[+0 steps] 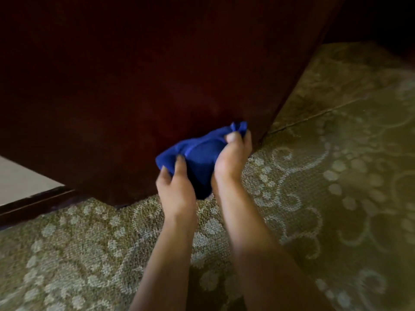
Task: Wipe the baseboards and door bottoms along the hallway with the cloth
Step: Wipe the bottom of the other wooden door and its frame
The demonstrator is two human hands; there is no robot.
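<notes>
A blue cloth (pixel 199 153) is bunched between both my hands, just in front of the lower part of a dark red-brown door (pixel 146 75). My left hand (pixel 177 187) grips the cloth's left side with fingers curled over it. The cloth's upper right corner is pinched by my right hand (pixel 233 158), close to the door's bottom right edge. A dark baseboard (pixel 33 205) runs along the wall at the lower left, beside the door. Whether the cloth touches the door cannot be told.
Patterned olive carpet (pixel 314 198) with pale floral swirls covers the floor, with a seam line (pixel 314 115) running to the right of the door. A pale wall patch (pixel 20 178) shows above the baseboard at left.
</notes>
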